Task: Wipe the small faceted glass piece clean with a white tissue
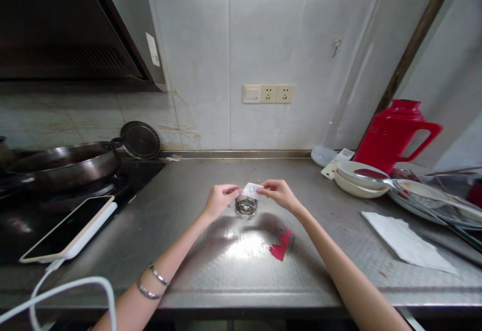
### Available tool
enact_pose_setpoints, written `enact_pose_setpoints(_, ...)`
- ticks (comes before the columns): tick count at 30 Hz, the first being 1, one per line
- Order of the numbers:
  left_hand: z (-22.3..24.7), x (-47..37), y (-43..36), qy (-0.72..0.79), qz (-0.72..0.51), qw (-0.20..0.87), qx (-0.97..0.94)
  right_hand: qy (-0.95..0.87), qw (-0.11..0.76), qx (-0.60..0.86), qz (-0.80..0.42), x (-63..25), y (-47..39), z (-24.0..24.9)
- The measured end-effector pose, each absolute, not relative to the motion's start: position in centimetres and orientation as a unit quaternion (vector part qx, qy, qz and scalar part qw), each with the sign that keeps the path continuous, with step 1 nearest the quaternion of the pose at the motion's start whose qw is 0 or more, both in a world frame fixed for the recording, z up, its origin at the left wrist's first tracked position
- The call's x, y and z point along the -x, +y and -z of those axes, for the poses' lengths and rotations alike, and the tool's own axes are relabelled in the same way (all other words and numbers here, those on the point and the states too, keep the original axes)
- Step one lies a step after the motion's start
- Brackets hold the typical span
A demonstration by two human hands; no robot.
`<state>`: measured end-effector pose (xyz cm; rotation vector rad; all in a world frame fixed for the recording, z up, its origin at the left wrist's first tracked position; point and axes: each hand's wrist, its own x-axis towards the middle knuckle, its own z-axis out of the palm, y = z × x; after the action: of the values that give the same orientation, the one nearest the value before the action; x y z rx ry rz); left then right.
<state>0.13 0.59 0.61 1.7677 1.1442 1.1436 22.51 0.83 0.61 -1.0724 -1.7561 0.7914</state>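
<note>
A small piece of white paper [251, 190], perhaps folded tissue, is stretched between my two hands. My left hand [223, 199] pinches its left end. At the right end, the fingers of my right hand [277, 193] are closed on it. Just below the paper, a small round metal stand [246, 207] with openwork sides sits on the steel counter; the paper hides part of its top. Nearer to me and to the right lies a torn red scrap [280, 245], flat on the counter.
On the left are a hob with a steel pan [71, 165] and a phone [68, 230] on a white power bank with a cable [75, 285]. Bowls [357, 183], plates, a red thermos jug [393, 132] and a white napkin [406, 240] occupy the right.
</note>
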Motion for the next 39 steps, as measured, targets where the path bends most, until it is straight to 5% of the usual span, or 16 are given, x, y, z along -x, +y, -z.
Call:
enact_pose_setpoints(7,0.3,-1.5,0.2,0.424,-0.457,0.514,-0.589,-0.680,0.470,0.418,-0.378,-21.1,0.7,0.2)
enact_pose_setpoints(25,-0.4,-1.1,-0.4,0.357,-0.470,0.608,-0.530,-0.638,0.441,0.429,-0.463,-20.2,0.4,0.2)
enact_pose_setpoints(39,0.2,-1.3,0.1,0.397,-0.505,0.439,-0.629,-0.681,0.468,0.403,-0.392,-19.4,-0.4,-0.4)
